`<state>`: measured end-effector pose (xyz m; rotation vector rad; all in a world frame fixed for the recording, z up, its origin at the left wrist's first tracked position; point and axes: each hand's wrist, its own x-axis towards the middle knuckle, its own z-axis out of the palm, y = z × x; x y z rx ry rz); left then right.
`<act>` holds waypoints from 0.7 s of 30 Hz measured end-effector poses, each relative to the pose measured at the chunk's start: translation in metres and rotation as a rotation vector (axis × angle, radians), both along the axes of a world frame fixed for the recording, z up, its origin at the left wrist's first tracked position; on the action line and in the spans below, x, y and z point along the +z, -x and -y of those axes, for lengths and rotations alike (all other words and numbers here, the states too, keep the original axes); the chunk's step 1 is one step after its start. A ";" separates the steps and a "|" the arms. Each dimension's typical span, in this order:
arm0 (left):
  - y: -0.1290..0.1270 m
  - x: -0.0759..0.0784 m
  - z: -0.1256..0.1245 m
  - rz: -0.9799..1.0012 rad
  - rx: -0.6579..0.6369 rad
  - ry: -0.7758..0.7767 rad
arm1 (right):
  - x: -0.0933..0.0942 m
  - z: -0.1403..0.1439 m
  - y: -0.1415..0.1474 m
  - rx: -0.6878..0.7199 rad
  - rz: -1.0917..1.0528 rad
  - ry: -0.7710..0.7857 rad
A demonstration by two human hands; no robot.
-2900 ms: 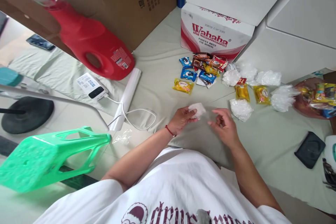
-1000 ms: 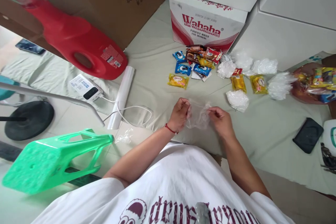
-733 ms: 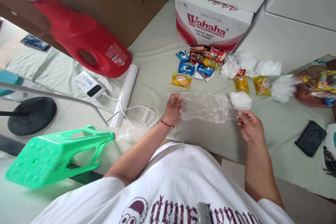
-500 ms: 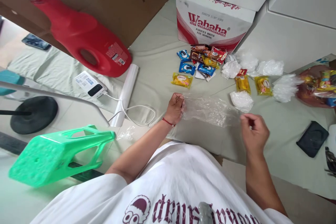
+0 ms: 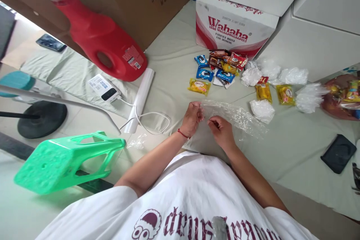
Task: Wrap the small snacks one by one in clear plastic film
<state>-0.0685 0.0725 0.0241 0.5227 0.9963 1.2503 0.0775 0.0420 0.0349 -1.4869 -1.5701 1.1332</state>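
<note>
You sat over a pale sheet (image 5: pixel 281 157) spread on the floor, with a brown carton (image 5: pixel 126 0) and a white Wahaha box (image 5: pixel 233 30) standing at its far edge. A red jug (image 5: pixel 104 45) lay on its side to your left, and a green stool (image 5: pixel 64 157) lay tipped over nearer you. Between jug and hands were a power bank (image 5: pixel 104 89), its looped cable (image 5: pixel 152 127) and a white roll (image 5: pixel 140 97); none of these crossed your working area.

The clear plastic bag (image 5: pixel 239 118) lay crumpled but drawn out flat on the sheet directly before you. Your left hand (image 5: pixel 192 117) was closed on its near end, fingers together. Your right hand (image 5: pixel 222 132) pinched the same end just beside it, thumb and forefinger pressed on the film.

My judgement: the bag was stretched out but its mouth not yet parted, and it held nothing.

Beyond it lay loose snack packets (image 5: pixel 216 69), two yellow packets (image 5: pixel 274 93) and several white wadded bags (image 5: pixel 263 109), all apart from your hands. A black case (image 5: pixel 339 153) lay well to the right.
</note>
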 end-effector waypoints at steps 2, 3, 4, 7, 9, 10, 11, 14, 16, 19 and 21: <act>0.005 -0.001 0.005 0.025 -0.056 0.038 | 0.000 -0.001 -0.005 -0.032 -0.034 0.038; 0.007 -0.002 0.008 0.038 -0.095 0.055 | -0.001 -0.001 -0.007 -0.041 -0.047 0.054; 0.008 -0.003 0.011 0.051 -0.129 0.066 | -0.001 0.000 -0.008 -0.050 -0.058 0.069; 0.010 -0.007 0.017 0.049 -0.154 0.056 | -0.003 0.001 -0.010 -0.063 -0.074 0.101; 0.009 -0.010 0.020 0.010 -0.140 0.022 | -0.004 0.002 -0.010 -0.061 -0.075 0.102; 0.008 -0.012 0.021 -0.012 -0.140 0.002 | -0.003 0.002 -0.010 -0.062 -0.065 0.096; 0.006 -0.013 0.022 -0.031 -0.144 -0.019 | -0.003 0.003 -0.009 -0.066 -0.045 0.086; 0.001 -0.017 0.025 -0.071 -0.164 -0.082 | -0.001 0.001 -0.006 -0.067 0.053 0.059; -0.003 -0.019 0.027 -0.077 -0.175 -0.105 | -0.001 -0.002 -0.005 -0.040 0.067 0.065; -0.005 -0.020 0.029 -0.062 -0.165 -0.096 | -0.002 -0.005 -0.006 -0.021 -0.056 0.114; -0.004 -0.020 0.027 -0.056 -0.114 -0.061 | -0.004 -0.006 -0.009 -0.043 -0.155 0.173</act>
